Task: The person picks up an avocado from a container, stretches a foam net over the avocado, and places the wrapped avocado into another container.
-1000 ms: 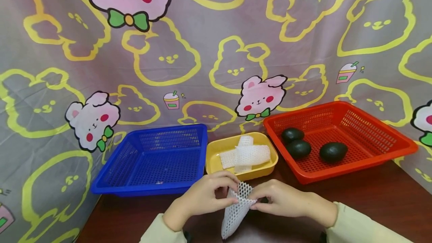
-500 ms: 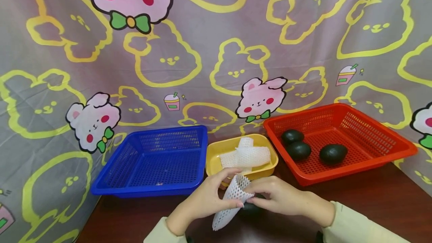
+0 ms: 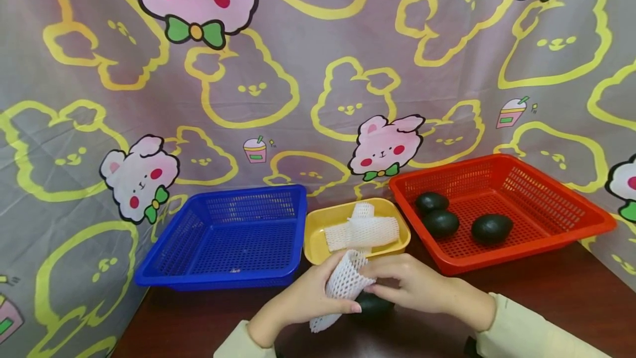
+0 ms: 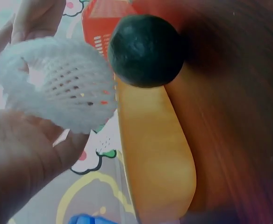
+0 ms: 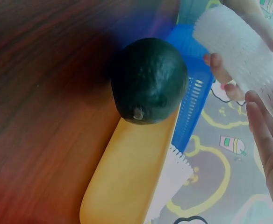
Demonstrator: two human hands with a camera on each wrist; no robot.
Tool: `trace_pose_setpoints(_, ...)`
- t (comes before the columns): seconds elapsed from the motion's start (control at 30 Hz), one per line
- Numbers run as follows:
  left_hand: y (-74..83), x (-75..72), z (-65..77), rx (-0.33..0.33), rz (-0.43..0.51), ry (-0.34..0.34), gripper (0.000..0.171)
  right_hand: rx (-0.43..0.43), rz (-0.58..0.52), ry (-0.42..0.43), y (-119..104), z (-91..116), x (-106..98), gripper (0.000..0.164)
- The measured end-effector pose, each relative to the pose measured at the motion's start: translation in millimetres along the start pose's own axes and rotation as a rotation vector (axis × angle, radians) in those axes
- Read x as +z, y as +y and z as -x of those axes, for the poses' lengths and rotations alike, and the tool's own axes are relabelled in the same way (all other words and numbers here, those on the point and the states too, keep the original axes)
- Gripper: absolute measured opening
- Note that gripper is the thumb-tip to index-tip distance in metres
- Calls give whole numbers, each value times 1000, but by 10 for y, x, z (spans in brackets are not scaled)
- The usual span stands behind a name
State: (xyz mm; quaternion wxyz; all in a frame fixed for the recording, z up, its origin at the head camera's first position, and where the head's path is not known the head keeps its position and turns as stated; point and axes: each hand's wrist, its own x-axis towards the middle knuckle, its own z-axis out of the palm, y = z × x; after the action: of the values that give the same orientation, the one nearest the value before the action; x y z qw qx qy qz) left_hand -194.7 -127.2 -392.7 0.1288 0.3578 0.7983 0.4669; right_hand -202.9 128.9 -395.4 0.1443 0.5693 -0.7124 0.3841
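My left hand (image 3: 308,294) wraps round a white foam net sleeve (image 3: 345,276), thumb on the near side, its mouth tilted up and away. At that mouth, my right hand (image 3: 409,282) pinches the rim between thumb and fingers. A dark green avocado (image 3: 374,308) lies on the table just below and between the hands, partly covered by them in the head view. Both wrist views show the avocado whole: its stem end (image 5: 138,113) appears in the right one, and in the left one the sleeve (image 4: 87,88) gapes beside it.
A yellow tray (image 3: 314,245) with several white foam sleeves (image 3: 375,230) stands behind the hands. To its left is a blue basket (image 3: 213,280). The red basket (image 3: 556,233) on the right holds three avocados (image 3: 492,228). A patterned cloth (image 3: 298,32) hangs behind everything.
My left hand has gone from pinching the sleeve's rim to wrapping round its body. The sleeve has moved slightly left and up, and more of the avocado below shows.
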Motion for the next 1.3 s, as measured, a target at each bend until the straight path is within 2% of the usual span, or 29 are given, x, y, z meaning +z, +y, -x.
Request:
trace_pose_setpoints(0.17, -23, -49, 22, -21, 16, -33, 77, 28, -14, 2, -20, -2, -50, 33)
trace_pose_setpoints(0.33, -47, -100, 51, -46, -32, 7, 75, 40, -13, 19, -42, 5, -121, 44)
trace_pose_setpoints(0.43, -61, -133, 92, -62, -65, 22, 74, 40, -3, 22, -37, 24, -161, 41)
trace_pose_setpoints(0.67, -93, -250, 283, -79, -139, 64, 70, 100, 64, 8, -50, 59, -251, 46)
trace_pose_setpoints(0.97, -203, -227, 393, -82, -182, 34, 68, 301, 72, -129, -32, 161, -277, 55)
trace_pose_setpoints(1.1, -254, -210, 399, -64, -227, 23, 66, 350, 50, -176, -19, 196, -256, 56)
trace_pose_setpoints(1.3, -320, -211, 393, -79, -331, 6, 67, 409, 15, -236, 4, 242, -209, 63)
